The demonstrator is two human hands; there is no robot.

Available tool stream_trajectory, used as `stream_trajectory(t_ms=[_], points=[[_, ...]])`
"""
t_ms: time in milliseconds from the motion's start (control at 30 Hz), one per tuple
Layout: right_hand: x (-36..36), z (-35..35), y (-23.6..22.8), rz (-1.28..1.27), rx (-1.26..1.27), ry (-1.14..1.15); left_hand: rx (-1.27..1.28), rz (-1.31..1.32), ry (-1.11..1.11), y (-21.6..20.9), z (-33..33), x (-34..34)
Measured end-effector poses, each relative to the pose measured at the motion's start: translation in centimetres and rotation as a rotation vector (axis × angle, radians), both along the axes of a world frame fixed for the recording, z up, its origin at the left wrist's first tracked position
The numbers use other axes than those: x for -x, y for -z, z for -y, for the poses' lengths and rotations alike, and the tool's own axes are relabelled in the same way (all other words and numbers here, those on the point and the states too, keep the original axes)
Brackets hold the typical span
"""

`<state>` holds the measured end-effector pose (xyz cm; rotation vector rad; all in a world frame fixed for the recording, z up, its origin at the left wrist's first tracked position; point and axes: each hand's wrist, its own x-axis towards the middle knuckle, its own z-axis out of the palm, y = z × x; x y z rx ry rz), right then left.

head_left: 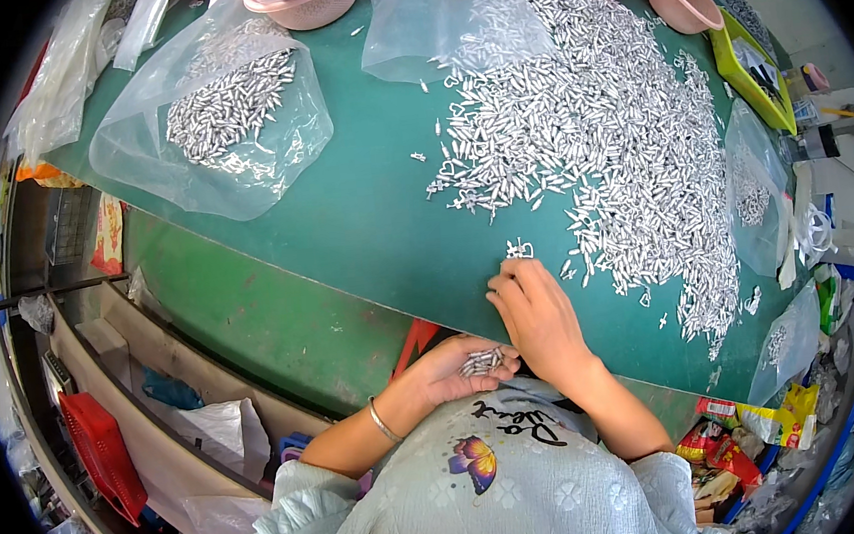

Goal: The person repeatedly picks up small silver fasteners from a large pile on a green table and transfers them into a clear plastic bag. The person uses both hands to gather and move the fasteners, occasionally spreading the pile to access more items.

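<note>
Bordering metal pieces [627,131]: bags [403,28], pink bowl [684,1].

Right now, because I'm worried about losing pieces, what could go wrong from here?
The cupped left hand holds several small silvery pieces by the table's near edge; if it tips, some might fall.

Loose bits lie by the fingertips of the right hand, so a careless sweep could scatter them.

The plastic bag of pieces lies close to the edge; a snag might drag it off.
</note>
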<state>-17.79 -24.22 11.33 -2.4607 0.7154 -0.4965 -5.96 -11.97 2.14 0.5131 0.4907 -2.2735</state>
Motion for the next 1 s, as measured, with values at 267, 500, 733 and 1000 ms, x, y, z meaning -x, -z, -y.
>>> stream_trajectory(t_ms=[267,500,733,1000], points=[[3.6,-1.9,-2.1,0.134,-0.122,-0.17,-0.08,-0.05,-0.108,-0.3,-0.5,0.4],[3.4,2.0,-1.4,-0.151,0.218,0.333,0.121,0.06,-0.035,-1.7,0.3,0.7],[3.9,0.7,-0.5,-0.001,0.052,0.106,0.095,-0.025,-0.051,-1.7,0.4,1.1],[5.6,-2.7,-2.3,0.122,-0.142,-0.202,-0.009,-0.104,-0.181,-1.4,-0.3,1.7]])
